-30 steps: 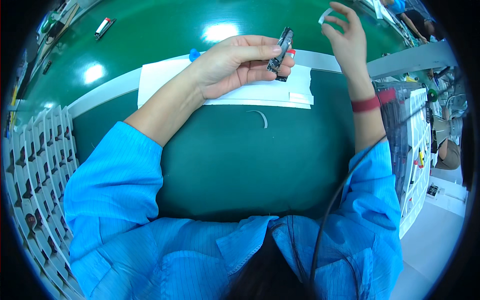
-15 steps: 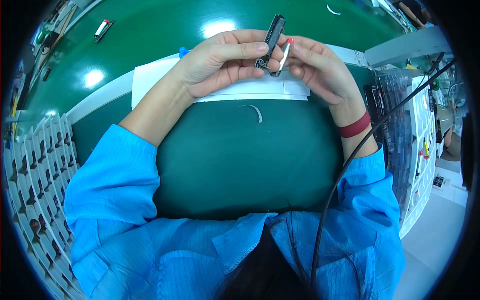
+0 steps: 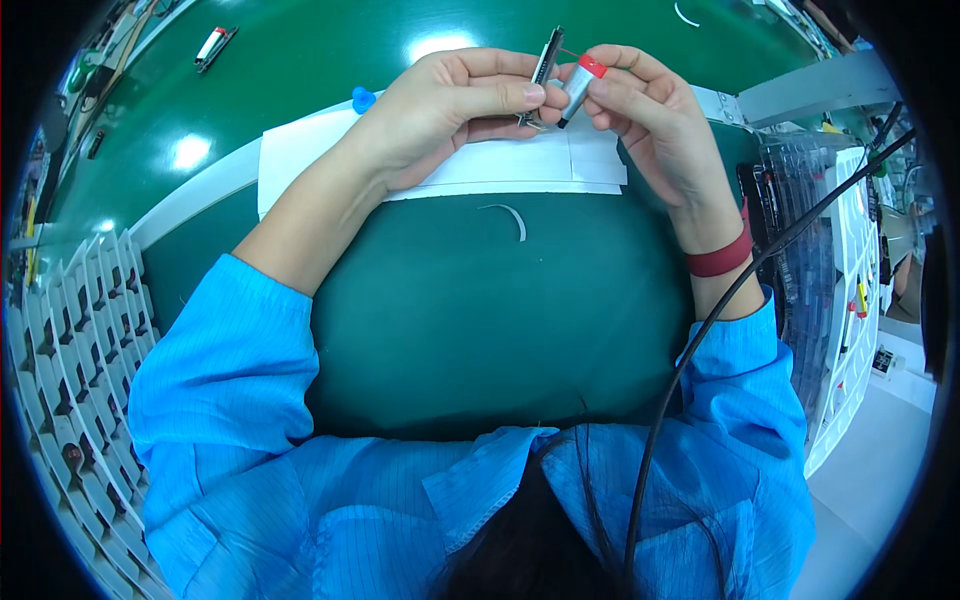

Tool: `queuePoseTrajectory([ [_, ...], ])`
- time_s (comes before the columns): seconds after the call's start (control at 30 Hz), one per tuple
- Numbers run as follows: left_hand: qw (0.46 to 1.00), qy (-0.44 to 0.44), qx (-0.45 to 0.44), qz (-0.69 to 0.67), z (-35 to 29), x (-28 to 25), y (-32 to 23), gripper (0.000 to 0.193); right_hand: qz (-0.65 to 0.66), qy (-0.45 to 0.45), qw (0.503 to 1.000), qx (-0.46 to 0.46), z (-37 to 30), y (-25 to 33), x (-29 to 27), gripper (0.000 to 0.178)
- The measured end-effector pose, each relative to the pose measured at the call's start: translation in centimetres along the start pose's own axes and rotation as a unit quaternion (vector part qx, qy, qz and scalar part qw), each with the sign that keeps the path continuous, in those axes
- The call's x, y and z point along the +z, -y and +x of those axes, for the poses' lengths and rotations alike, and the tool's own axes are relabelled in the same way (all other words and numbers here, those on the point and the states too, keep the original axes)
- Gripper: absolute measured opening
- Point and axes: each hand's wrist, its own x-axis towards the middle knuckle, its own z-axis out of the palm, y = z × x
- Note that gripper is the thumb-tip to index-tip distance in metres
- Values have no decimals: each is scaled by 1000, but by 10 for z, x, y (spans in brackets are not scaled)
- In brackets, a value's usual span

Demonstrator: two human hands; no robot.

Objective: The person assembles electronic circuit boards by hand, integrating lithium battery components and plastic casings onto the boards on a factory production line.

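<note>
My left hand (image 3: 445, 105) pinches a narrow black electronic module (image 3: 545, 62) between thumb and fingers, its long side standing up and tilted. Close beside it, my right hand (image 3: 650, 110) grips a small silver cylindrical battery cell (image 3: 578, 92) with a red end by its upper part. A thin red wire runs from the module's top toward the cell's red end. Both hands are raised over white sheets of paper (image 3: 330, 160). The undersides of the module and cell are partly hidden by my fingers.
A curved white strip (image 3: 518, 222) lies on the green mat (image 3: 480, 310). White slotted trays (image 3: 80, 330) stand at left; clear trays (image 3: 800, 200) are stacked at right. A black cable (image 3: 690, 350) crosses by my right arm. Another cell with module (image 3: 213, 48) lies far left.
The battery cell has been turned and drawn apart from the module, so its silver side now shows. The module has rotated to a narrower edge view.
</note>
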Motion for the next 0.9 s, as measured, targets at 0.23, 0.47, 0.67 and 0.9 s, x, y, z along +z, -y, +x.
queuePoseTrajectory([
  [0.23,1000,-8,-2,16,-3,7,0,37,-154,-12,987,-47,-5,13,8,26],
  [0.47,998,-32,-27,50,-2,14,3,39,-173,-81,980,-62,-6,7,15,27],
  [0.67,998,-24,-8,53,0,11,7,36,-206,-82,972,-79,-5,3,15,28],
  [0.9,998,-25,3,58,0,12,7,35,-203,-92,972,-70,-6,3,20,28],
])
